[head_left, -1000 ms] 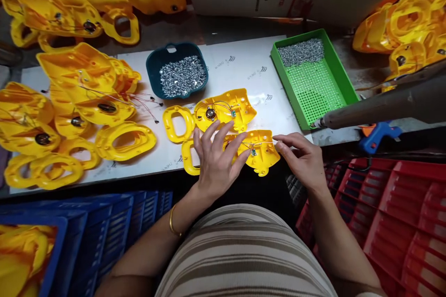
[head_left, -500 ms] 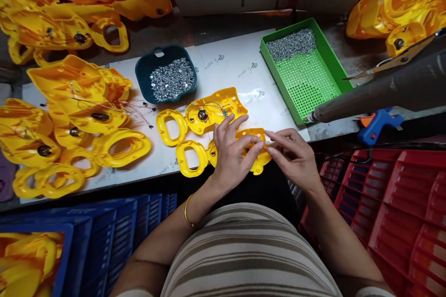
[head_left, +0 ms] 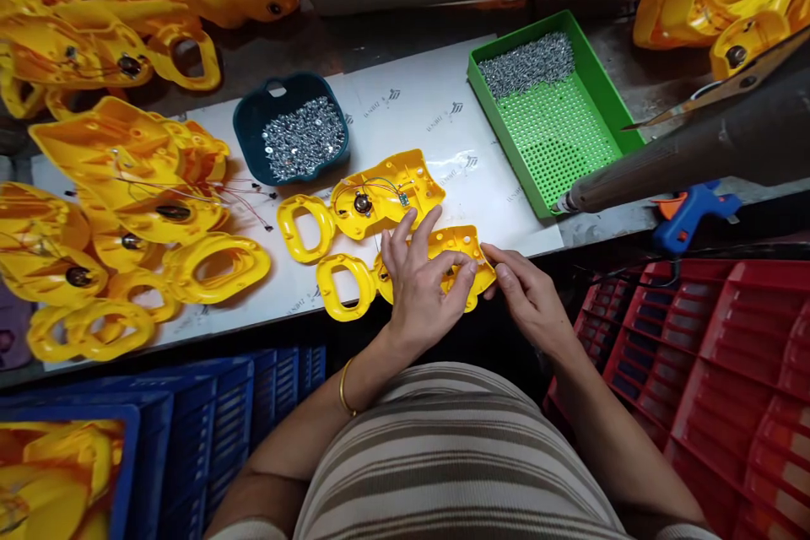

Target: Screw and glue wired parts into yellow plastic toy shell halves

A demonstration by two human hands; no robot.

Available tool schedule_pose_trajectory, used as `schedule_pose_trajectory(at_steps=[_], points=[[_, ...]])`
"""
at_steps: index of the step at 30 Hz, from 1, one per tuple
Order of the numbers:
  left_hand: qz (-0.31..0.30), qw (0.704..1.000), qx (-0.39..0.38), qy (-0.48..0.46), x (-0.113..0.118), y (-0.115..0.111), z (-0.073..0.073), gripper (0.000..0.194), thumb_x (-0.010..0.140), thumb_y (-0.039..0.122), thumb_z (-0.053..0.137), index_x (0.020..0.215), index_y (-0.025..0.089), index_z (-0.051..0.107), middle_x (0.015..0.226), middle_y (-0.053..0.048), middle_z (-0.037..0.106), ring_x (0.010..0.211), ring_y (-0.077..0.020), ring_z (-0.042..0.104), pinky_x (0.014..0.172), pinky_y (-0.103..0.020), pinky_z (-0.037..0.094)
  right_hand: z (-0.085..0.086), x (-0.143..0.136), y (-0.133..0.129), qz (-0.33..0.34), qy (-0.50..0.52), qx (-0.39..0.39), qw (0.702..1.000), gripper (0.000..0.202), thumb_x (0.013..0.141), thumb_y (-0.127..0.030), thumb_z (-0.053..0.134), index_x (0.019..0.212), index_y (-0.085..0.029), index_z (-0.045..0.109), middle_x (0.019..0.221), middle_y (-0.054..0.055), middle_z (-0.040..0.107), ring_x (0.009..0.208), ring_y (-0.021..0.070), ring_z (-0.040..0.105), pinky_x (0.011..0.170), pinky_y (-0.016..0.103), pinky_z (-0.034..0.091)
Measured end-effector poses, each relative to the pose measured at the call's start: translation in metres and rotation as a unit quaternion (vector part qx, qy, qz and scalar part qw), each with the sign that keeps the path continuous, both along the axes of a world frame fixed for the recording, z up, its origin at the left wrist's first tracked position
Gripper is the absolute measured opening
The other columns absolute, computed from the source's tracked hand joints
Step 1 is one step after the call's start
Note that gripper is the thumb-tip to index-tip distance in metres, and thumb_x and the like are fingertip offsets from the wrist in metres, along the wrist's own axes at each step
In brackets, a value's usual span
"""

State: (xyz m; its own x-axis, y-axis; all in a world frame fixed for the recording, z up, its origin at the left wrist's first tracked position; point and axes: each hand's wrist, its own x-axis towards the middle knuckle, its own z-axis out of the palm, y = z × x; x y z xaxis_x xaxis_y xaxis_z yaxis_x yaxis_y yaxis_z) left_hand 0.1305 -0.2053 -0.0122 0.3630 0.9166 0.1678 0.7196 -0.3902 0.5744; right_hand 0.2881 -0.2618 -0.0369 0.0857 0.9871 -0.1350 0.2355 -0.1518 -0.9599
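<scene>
Left hand (head_left: 423, 291), centre of frame: thumb and index tips come together over the near yellow shell (head_left: 454, 241); can't tell if anything is pinched between them. Its other fingers fan out toward the top of the frame, tips at the lower edge of the far yellow shell (head_left: 380, 218). Right hand (head_left: 535, 295), right of centre: fingers curled at the right end of the near shell, touching; can't tell if they clamp the edge.

Near shell sits just below frame centre, at the near edge of the bench (head_left: 354, 42), hollow side up, partly hidden by the left hand. Far shell lies just above it, also hollow side up, showing a round metal part (head_left: 363, 202), thin wires and a small green board (head_left: 403, 199). To the left of each shell, right beside it: near ring (head_left: 365, 285) and far ring (head_left: 284, 228), both yellow.

Further out: dark teal bin (head_left: 246, 143) with small metal pieces, above and left of the shells. Green tray (head_left: 569, 131), upper right, metal pieces heaped at its upper end. Dark tube (head_left: 671, 164) slants in from the right, tip at the tray's lower corner; blue glue gun (head_left: 687, 228) below it. Pile of yellow parts with wires (head_left: 145, 156) on the left. Blue crates (head_left: 208, 413) lower left, red crates (head_left: 702, 371) lower right.
</scene>
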Motion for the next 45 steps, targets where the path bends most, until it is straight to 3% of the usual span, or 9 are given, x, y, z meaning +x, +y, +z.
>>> schedule_pose_trajectory(at_steps=[7,14,21,33,45], points=[[0.002,1.000,-0.005,0.020,0.002,-0.001,0.001,0.016,0.087,0.033,0.064,0.077,0.025,0.073,0.146,-0.004,0.050,0.142,-0.0326,0.029,0.115,-0.064,0.014,0.000,-0.001,0.000,0.008,0.019,0.001,1.000,0.039,0.099,-0.039,0.043,0.129,-0.020,0.060,0.105,0.008,0.062,0.067,0.0101,0.061,0.068,0.029,0.055],[0.000,1.000,-0.003,0.010,-0.002,-0.006,0.000,0.018,0.086,0.032,0.063,0.072,0.025,0.072,0.143,-0.003,0.053,0.141,-0.0312,0.031,0.116,-0.062,0.013,-0.001,-0.006,0.007,0.003,0.153,-0.102,0.983,0.050,0.090,-0.053,0.056,0.130,-0.023,0.060,0.100,0.006,0.056,0.064,0.0100,0.061,0.035,0.016,0.044],[0.011,1.000,0.003,-0.003,-0.011,-0.010,0.001,0.020,0.087,0.030,0.060,0.071,0.024,0.071,0.140,-0.004,0.056,0.139,-0.0307,0.034,0.117,-0.061,0.014,0.007,-0.009,0.015,0.046,0.228,-0.149,0.961,0.056,0.089,-0.058,0.054,0.127,-0.019,0.062,0.101,0.008,0.057,0.067,0.0107,0.061,0.041,0.018,0.053],[0.025,0.999,-0.011,-0.021,-0.013,-0.009,0.001,0.022,0.089,0.032,0.057,0.073,0.024,0.070,0.139,-0.004,0.057,0.138,-0.0293,0.035,0.116,-0.058,0.021,0.001,-0.015,0.009,0.033,0.205,-0.113,0.972,0.050,0.089,-0.054,0.056,0.130,-0.025,0.061,0.106,0.007,0.055,0.070,0.0099,0.057,0.045,0.020,0.059],[0.017,1.000,-0.001,0.006,-0.010,-0.009,0.001,0.016,0.084,0.025,0.061,0.069,0.022,0.066,0.138,-0.005,0.057,0.136,-0.0299,0.037,0.114,-0.058,0.021,0.003,-0.015,0.009,0.028,0.225,-0.126,0.966,0.051,0.087,-0.054,0.059,0.126,-0.022,0.062,0.108,0.007,0.056,0.069,0.0093,0.058,0.047,0.021,0.059]])
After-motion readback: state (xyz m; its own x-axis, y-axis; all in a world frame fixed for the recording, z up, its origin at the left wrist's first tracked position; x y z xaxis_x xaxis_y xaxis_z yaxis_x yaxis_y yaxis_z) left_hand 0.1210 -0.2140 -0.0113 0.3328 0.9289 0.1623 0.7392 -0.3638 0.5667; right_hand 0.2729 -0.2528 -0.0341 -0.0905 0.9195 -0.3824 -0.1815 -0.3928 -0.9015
